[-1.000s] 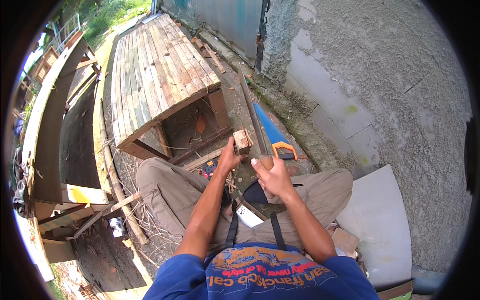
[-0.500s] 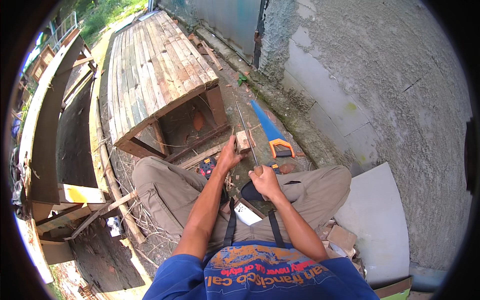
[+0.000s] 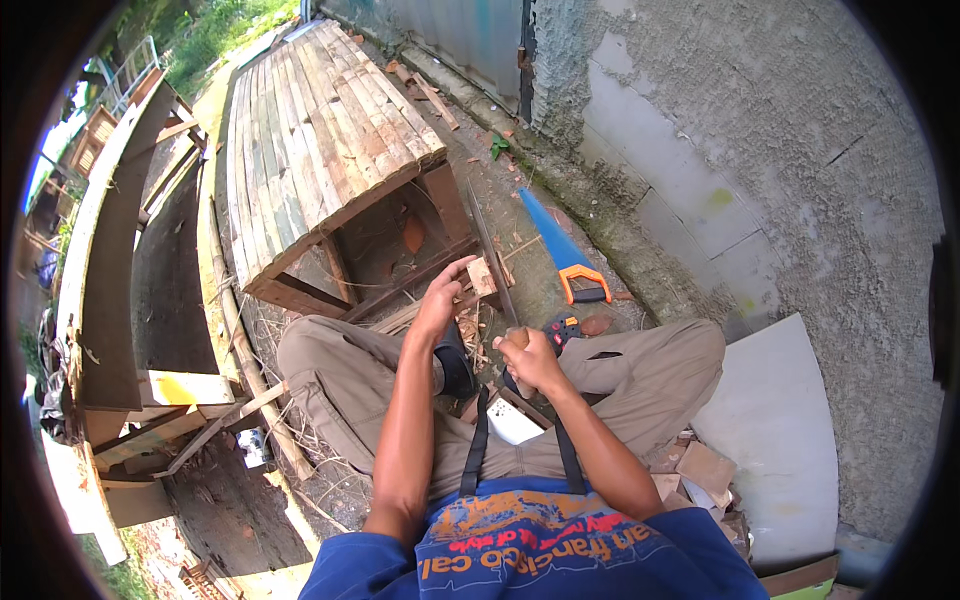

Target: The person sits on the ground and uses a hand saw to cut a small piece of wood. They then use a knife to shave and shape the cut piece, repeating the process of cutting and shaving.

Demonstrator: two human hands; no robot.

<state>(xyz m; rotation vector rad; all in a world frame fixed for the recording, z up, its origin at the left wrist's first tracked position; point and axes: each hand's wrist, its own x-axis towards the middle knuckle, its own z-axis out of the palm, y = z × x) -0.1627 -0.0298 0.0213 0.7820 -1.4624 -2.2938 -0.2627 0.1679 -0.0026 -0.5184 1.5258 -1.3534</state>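
My right hand (image 3: 534,362) is wrapped round the wooden handle of a machete (image 3: 490,240). Its long dark blade points away from me, close along the right side of a small wood block (image 3: 482,278). At the block's left side, my left hand (image 3: 440,303) grips it between fingers and thumb; part of the grip is hidden. Wood chips (image 3: 478,335) lie on the ground below the block, between my feet. To the right rests a handsaw (image 3: 553,240) with a blue blade and an orange and black handle, touched by neither hand.
A low slatted wooden bench (image 3: 320,130) stands ahead on the left, with a wooden frame (image 3: 105,250) beyond it. A rough grey wall (image 3: 780,130) runs along the right. A pale flat panel (image 3: 775,430) leans near my right knee. A small box (image 3: 512,420) sits between my legs.
The machete blade has turned to show more of its flat side. The block and my left hand have shifted slightly left relative to the saw. The whole view has moved a little.
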